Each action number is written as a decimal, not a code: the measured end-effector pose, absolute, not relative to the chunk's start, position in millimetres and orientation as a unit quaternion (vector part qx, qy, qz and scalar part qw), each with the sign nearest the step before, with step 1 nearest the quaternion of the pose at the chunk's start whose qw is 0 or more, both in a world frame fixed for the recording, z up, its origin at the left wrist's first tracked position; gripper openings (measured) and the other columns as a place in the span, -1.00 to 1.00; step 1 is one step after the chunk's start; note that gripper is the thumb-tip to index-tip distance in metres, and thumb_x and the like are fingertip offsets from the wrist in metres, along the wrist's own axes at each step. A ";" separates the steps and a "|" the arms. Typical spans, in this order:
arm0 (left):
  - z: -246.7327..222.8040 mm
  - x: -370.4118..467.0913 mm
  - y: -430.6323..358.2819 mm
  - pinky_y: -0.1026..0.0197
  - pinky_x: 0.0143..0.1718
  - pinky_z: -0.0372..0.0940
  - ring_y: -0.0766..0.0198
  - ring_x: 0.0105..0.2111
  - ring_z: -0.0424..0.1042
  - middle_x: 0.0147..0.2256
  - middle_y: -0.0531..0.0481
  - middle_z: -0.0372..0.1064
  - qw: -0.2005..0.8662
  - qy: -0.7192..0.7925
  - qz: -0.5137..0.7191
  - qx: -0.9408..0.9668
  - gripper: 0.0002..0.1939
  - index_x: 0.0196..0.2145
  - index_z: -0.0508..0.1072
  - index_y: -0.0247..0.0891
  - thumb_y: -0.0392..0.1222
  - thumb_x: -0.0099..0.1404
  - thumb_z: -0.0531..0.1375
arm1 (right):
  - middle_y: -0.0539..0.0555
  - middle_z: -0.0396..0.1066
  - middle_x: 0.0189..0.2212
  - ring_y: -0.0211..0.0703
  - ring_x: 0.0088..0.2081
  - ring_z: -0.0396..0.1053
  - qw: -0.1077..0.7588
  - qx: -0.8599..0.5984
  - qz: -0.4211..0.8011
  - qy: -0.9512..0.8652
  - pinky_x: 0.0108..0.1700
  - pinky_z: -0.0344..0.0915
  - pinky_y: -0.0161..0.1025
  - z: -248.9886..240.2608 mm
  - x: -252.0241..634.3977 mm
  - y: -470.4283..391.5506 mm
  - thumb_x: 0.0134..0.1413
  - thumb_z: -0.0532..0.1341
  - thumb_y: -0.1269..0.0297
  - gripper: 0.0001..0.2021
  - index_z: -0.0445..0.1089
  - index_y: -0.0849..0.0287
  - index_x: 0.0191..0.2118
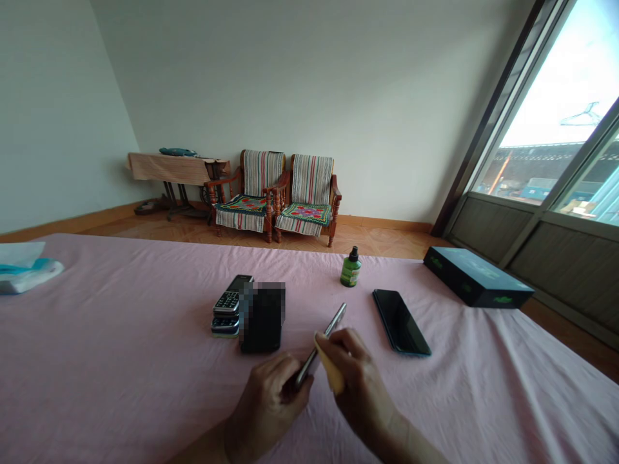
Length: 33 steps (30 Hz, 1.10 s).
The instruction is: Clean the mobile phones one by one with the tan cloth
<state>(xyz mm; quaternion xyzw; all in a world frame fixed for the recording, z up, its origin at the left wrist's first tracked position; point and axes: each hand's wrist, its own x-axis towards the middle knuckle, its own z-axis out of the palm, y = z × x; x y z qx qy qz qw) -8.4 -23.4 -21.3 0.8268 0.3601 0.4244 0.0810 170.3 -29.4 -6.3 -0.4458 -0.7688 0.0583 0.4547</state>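
Note:
My left hand (271, 396) is closed around the lower end of a slim smartphone (337, 317), which is tilted so that I see it nearly edge-on. Pinched in my right hand (362, 380) is a yellow cloth (331, 370), pressed against the phone's side near its middle. Which face of the phone points my way is hard to make out. Just left of the hands lies a black phone (264, 322), partly blurred out, beside keypad phones (227, 301). To the right another smartphone (401, 322) rests flat with its dark screen up.
A green spray bottle (351, 269) stands upright near the far edge of the pink cloth-covered surface (120, 361). At the right corner sits a black box (476, 277), and a tissue pack (29, 274) at far left. Two wooden chairs (309, 187) stand beyond.

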 end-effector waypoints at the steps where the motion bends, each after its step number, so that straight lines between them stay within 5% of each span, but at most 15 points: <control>1: -21.0 -8.1 -23.4 0.37 -0.54 0.10 0.40 -0.61 0.21 -0.58 0.15 0.16 0.071 0.363 0.421 0.828 -0.78 -0.52 0.25 -0.23 -0.37 0.28 0.10 | 0.13 0.36 -0.30 -0.11 -0.26 0.35 0.461 -0.471 0.053 -0.751 -0.24 0.36 -0.23 -7.1 177.4 -18.3 0.02 0.03 0.61 -0.52 0.45 0.12 0.00; 9: -22.9 -10.1 -18.6 0.37 -0.50 0.17 0.37 -0.59 0.28 -0.57 0.12 0.20 0.060 0.386 0.419 0.820 -0.78 -0.51 0.29 -0.24 -0.34 0.30 0.08 | 0.07 0.40 -0.46 -0.21 -0.45 0.35 0.482 -0.586 0.121 -0.640 -0.43 0.22 -0.34 -10.4 204.0 37.7 0.07 0.09 0.32 -0.72 0.57 0.20 -0.37; 15: -23.0 -10.1 -18.6 0.37 -0.50 0.15 0.39 -0.60 0.24 -0.58 0.14 0.15 0.044 0.381 0.424 0.821 -0.75 -0.53 0.22 -0.22 -0.32 0.32 0.08 | -0.02 0.19 -0.76 -0.29 -0.66 0.19 0.445 -0.620 0.173 -0.623 -0.61 -0.03 -0.38 -24.3 213.3 43.6 -0.07 0.15 0.28 -0.69 0.39 0.27 -0.72; 22: -21.0 -9.8 -17.9 0.37 -0.51 0.15 0.40 -0.60 0.24 -0.57 0.15 0.14 0.037 0.374 0.426 0.823 -0.76 -0.52 0.23 -0.22 -0.35 0.32 0.08 | 0.02 0.39 -0.56 -0.25 -0.49 0.31 0.454 -0.599 0.176 -0.636 -0.47 0.13 -0.38 -14.9 213.2 43.4 0.04 0.08 0.29 -0.72 0.49 0.24 -0.51; 28: -22.4 -10.1 -16.4 0.36 -0.50 0.15 0.39 -0.60 0.25 -0.57 0.14 0.15 0.033 0.371 0.427 0.824 -0.77 -0.50 0.25 -0.23 -0.33 0.33 0.08 | -0.02 0.23 -0.76 -0.30 -0.66 0.20 0.427 -0.619 0.174 -0.636 -0.59 0.00 -0.38 -23.2 213.0 40.8 -0.09 0.16 0.38 -0.71 0.36 0.22 -0.75; 33: -22.4 -9.2 -16.7 0.37 -0.52 0.14 0.39 -0.60 0.24 -0.58 0.14 0.14 0.025 0.377 0.426 0.822 -0.76 -0.52 0.23 -0.23 -0.33 0.32 0.09 | 0.04 0.39 -0.50 -0.24 -0.47 0.34 0.459 -0.600 0.149 -0.638 -0.40 0.19 -0.35 -11.0 207.6 38.0 0.05 0.09 0.39 -0.73 0.55 0.18 -0.47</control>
